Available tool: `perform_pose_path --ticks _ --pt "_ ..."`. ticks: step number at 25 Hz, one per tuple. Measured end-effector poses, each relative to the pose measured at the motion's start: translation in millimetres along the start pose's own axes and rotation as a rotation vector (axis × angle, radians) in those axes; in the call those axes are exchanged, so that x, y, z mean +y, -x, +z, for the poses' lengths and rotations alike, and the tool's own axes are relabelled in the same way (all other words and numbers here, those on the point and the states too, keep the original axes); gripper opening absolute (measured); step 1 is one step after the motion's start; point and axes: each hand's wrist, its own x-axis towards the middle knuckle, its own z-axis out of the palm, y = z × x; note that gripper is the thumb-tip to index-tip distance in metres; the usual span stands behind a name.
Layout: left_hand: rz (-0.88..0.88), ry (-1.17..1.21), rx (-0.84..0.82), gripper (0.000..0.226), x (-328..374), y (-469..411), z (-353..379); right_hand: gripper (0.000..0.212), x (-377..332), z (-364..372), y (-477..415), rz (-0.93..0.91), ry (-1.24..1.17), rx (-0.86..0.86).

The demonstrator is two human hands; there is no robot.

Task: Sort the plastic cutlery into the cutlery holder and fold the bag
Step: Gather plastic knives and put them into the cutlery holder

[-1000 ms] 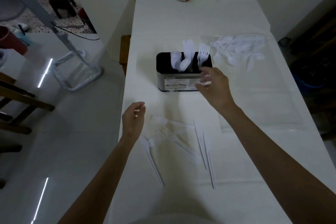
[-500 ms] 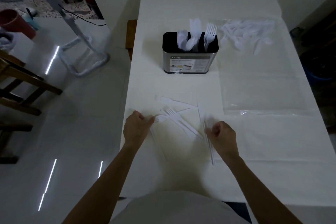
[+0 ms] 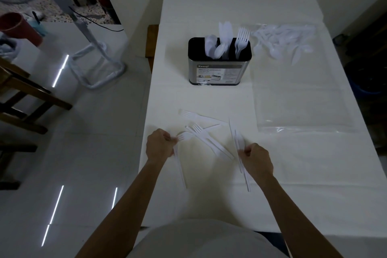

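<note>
white surface [image 3: 209, 205] nearest the body carries both hands; left hand [image 3: 159, 146] fingers curl, pinching a fork [image 3: 185, 136] by its neck; right hand [image 3: 256, 162] fingers pinch slim knives [image 3: 238, 142]; loose forks [image 3: 207, 142] lie between; farther off stands the part-filled cutlery holder [image 3: 219, 71]; right of it the clear bag [image 3: 303, 111] lies flat, more cutlery [image 3: 282, 37] at its far end

white table [image 3: 209, 2] | cutlery holder [image 3: 219, 69] | bag [image 3: 297, 98] | loose forks [image 3: 204, 134]
</note>
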Motion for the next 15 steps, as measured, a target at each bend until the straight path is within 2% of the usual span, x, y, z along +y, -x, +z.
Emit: perform_pose_path --ticks 4,6,10,13,15 --pt "0.025 -0.055 0.023 0.023 -2.8 7.3 0.5 0.022 -2.4 0.9 -2.3 0.025 -0.006 -0.01" --pt "0.013 -0.009 0.047 0.028 -5.4 9.6 1.2 0.023 -4.3 -1.5 -7.5 0.018 0.002 -0.035" --pt "0.003 0.135 -0.023 0.024 -12.4 6.6 1.6 0.037 -9.1 -8.7 -17.4 -0.022 0.075 -0.119" --pt "0.021 0.246 -0.023 0.012 -11.8 11.1 -1.7 0.023 -15.2 -6.8 -18.4 0.013 -0.063 -0.006" --pt "0.042 0.309 -0.02 0.011 -9.9 14.0 -3.9 0.024 -23.5 -4.4 -19.0 0.015 -0.146 0.083"
